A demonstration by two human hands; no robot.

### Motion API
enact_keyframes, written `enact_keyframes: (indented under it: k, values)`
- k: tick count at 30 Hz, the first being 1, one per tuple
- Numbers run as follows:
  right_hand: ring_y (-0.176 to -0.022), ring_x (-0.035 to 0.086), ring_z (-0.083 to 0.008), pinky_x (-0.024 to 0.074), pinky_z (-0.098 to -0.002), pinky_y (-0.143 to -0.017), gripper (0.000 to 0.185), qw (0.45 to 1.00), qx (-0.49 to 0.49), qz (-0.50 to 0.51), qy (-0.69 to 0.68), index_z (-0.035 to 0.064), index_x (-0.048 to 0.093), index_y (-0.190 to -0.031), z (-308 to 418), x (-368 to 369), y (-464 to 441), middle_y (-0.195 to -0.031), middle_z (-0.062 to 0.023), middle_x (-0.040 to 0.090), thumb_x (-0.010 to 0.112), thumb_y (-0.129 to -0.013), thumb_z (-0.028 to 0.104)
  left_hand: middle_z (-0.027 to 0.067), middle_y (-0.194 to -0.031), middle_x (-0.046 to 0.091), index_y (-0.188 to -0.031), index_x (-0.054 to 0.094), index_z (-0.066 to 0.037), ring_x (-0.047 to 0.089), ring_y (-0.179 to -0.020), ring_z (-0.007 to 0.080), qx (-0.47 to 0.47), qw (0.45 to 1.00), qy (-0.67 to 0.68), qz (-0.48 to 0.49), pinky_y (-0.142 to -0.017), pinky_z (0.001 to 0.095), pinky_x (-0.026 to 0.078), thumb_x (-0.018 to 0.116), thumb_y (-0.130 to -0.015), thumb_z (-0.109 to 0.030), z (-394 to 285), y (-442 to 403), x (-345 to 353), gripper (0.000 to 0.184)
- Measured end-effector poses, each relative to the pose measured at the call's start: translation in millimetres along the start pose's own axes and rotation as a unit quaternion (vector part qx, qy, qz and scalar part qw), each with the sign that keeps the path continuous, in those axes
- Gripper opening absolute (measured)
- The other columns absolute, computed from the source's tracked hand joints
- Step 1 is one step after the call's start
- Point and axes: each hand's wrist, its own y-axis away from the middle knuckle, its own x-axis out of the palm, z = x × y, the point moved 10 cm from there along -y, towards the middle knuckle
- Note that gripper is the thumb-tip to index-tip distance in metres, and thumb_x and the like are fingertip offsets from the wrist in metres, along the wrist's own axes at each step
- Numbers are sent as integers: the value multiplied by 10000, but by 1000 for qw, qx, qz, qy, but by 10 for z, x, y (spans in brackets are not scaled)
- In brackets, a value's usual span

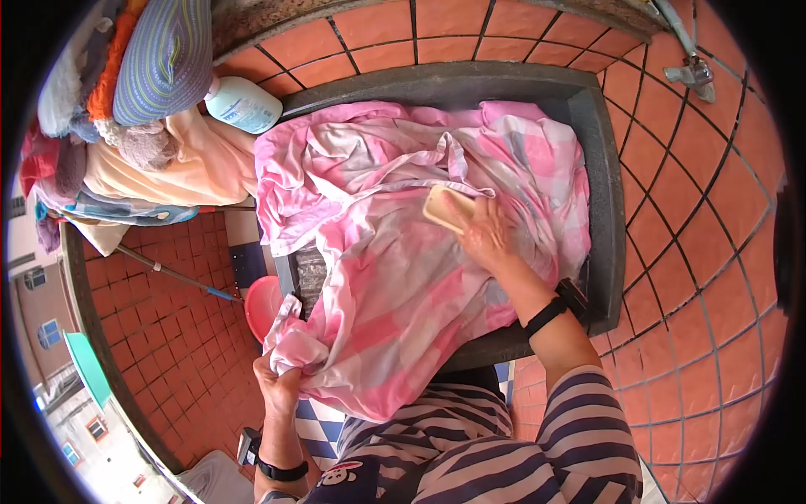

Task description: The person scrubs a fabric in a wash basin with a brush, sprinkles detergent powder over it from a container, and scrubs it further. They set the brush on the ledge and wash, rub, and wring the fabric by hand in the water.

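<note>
A wet pink, white and grey checked cloth [403,252] lies bunched across a dark stone sink [610,210] and hangs over its near edge. My left hand [277,382] is closed round a gathered corner of the cloth at the lower left. Over the cloth's middle, my right hand [485,233] holds a pale yellow brush or block [447,208], its flat side facing up; its underside is hidden. A twisted strip of the cloth runs just behind the block.
A white-green bottle [243,105] rests at the sink's back left corner, beside piled clothes and a striped cushion [164,63]. Below left are a red basin [265,309] and a pole [180,275]. A metal tap [693,74] is at the upper right.
</note>
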Motion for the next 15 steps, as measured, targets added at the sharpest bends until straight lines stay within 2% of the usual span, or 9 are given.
enact_keyframes:
  k: [1,2,4,5,6,8,10,12,15]
  values:
    - [-953,482,-323,394,-443,-828,842,993,55,77,67,366,243,-1458,-549,97,19,-1022,-166,497,697,-762,233,3,-728,636,-885,661,38,580,-659,90,18,997,67,-20,-595,238,458,534,-692,-19,36,-12,-196,238]
    - [-949,480,-309,392,-431,-824,865,992,55,48,103,366,212,-1467,-882,-27,100,-1016,-166,497,701,-764,246,3,-728,636,-885,661,38,580,-659,90,22,997,68,-17,-595,238,458,534,-692,-19,2,-48,-195,238]
    - [-946,499,-351,406,-450,-813,797,975,151,84,139,345,241,-1464,-1314,-120,297,-1037,-201,506,671,-799,253,32,-739,642,-896,653,41,570,-690,90,1,995,-86,-47,-616,250,462,525,-696,-27,-73,-135,-237,248]
    - [-946,499,-351,406,-450,-813,797,975,152,83,142,345,241,-1464,-1280,-98,369,-1037,-201,506,671,-799,253,86,-787,644,-944,638,44,603,-706,167,39,978,-201,-27,-655,318,487,565,-681,-49,-207,-180,-88,288]
    - [-983,513,-380,412,-470,-835,774,960,251,59,111,338,215,-1470,-1408,-93,534,-1093,-230,509,641,-824,303,186,-1009,598,-1110,567,31,610,-895,309,103,909,-403,-5,-759,390,493,636,-659,-105,-226,-225,17,477]
    - [-1006,550,-444,428,-487,-883,692,898,426,84,-70,319,184,-1475,-1471,-76,798,-1179,-318,511,546,-889,397,278,-1380,285,-1426,227,-30,347,-1233,463,228,846,-480,-56,-987,496,352,732,-606,-174,-698,-225,536,974]
    - [-952,572,-434,443,-452,-839,673,905,350,-102,-220,248,208,-1477,-1080,8,764,-1114,-323,540,530,-903,388,292,-1420,257,-1454,200,-36,329,-1257,464,286,809,-512,-37,-1016,548,280,746,-627,-201,-984,-325,1021,1005]
    - [-810,530,-389,431,-436,-757,644,913,283,-109,-274,125,272,-1460,-100,-249,503,-872,-255,522,530,-915,350,272,-1362,347,-1452,214,-35,375,-1214,453,347,812,-468,31,-991,541,304,720,-677,-190,-883,-583,1482,939]
    - [-841,503,-390,431,-473,-769,730,937,82,-99,-326,208,277,-1466,1164,-418,202,-987,-256,470,639,-832,244,237,-1280,428,-1391,327,-10,421,-1159,417,307,843,-433,85,-950,522,346,674,-740,-161,-263,-1207,1894,753]
